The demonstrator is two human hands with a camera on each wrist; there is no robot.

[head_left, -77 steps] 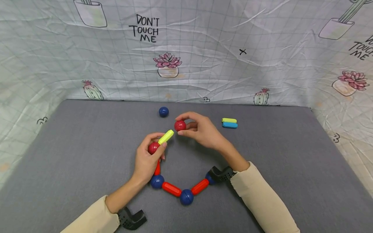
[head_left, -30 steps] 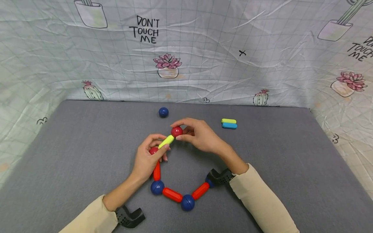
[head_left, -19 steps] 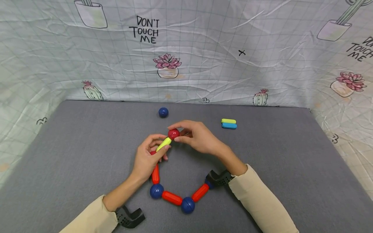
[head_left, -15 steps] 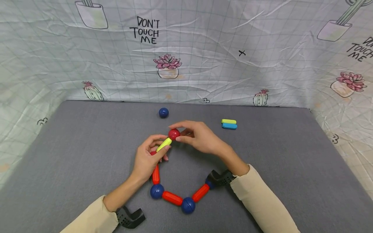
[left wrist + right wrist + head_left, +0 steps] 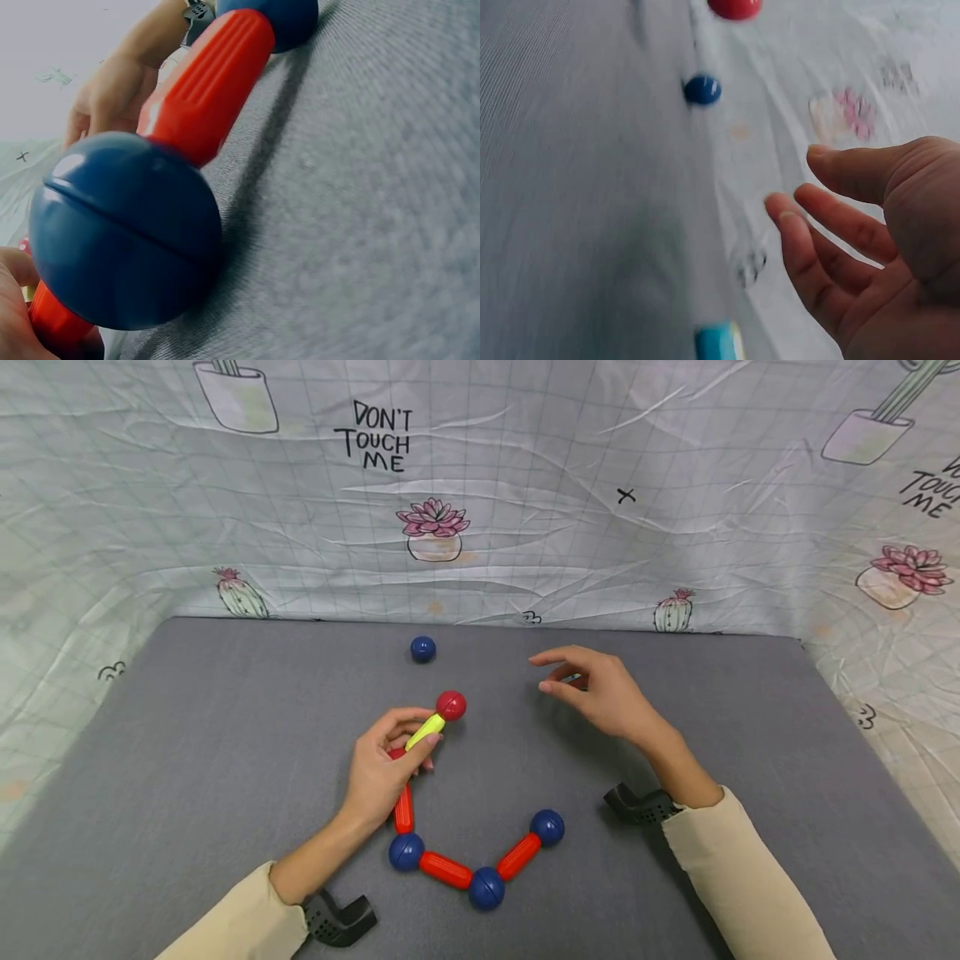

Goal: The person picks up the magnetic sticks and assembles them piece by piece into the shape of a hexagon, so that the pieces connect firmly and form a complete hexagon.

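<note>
Yellow rod, head view: your left hand [image 5: 382, 768] pinches the yellow rod [image 5: 424, 732] between thumb and fingertips, over the middle of the grey table [image 5: 187, 735]. It is a short smooth plastic capsule with rounded ends. Its long axis tilts up and away to your right.
Red ball, head view: a glossy red ball [image 5: 451, 705] sits on the rod's far upper end, touching it, with no hand on it.
Chain, head view: below your left hand a ribbed red rod [image 5: 403, 808] runs down to a blue ball [image 5: 406, 852]. From there two more red rods and two blue balls form a shallow V that ends at a blue ball [image 5: 547, 827] to the right.
Right hand, head view: your right hand [image 5: 600, 693] hovers apart from the red ball, fingers loosely spread and holding nothing.
Surroundings, head view: a loose blue ball [image 5: 423, 648] lies near the far edge. The table has a fine woven texture, and a wrinkled cloth printed with cacti hangs behind it.
Left wrist view: a blue ball [image 5: 124, 229] with a seam around it fills the view, joined to a ribbed red rod [image 5: 210, 82] lying on the grey weave. The yellow rod is out of sight here.
Right wrist view: your right hand [image 5: 870, 247] shows relaxed fingers around nothing. The red ball [image 5: 735, 7] and loose blue ball [image 5: 702, 88] are blurred beyond it, and a light blue piece [image 5: 716, 341] lies at the bottom edge.
</note>
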